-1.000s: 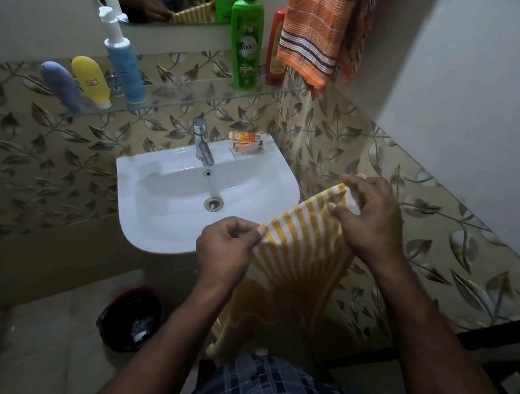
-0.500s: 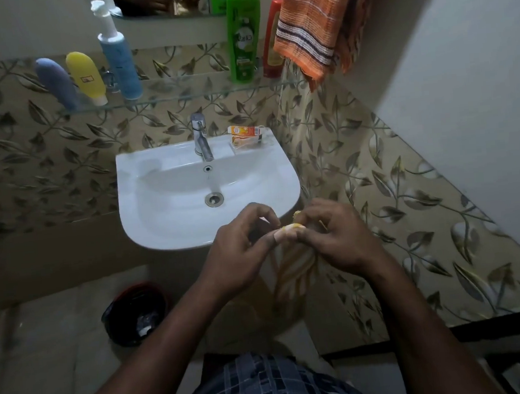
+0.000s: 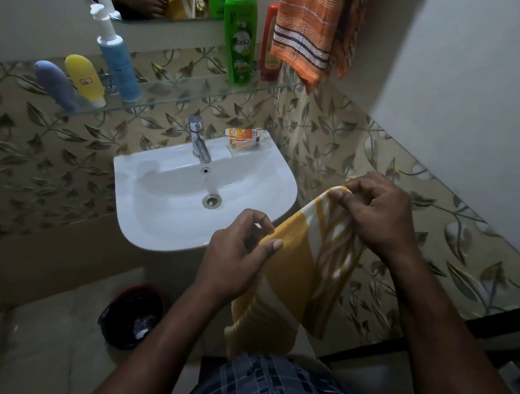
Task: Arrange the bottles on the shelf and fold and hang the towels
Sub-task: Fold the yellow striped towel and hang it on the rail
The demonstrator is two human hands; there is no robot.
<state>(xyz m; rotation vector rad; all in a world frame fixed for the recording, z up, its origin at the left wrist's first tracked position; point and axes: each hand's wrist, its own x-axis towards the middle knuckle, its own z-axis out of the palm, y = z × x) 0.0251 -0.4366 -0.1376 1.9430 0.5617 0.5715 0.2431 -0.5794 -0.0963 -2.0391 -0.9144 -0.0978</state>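
Left grip pinches near-left corner of yellow towel, right grip clasps far-right corner: top edge held taut for folding. Towel hangs near side of sink; orange towel hung far right.

Leaf-patterned tiles are covering the lower walls, and a plain pale wall is rising above them on the right. A white sink with a steel tap is hanging below a mirror. A dark bin is sitting on the pale tiled floor in dim light.
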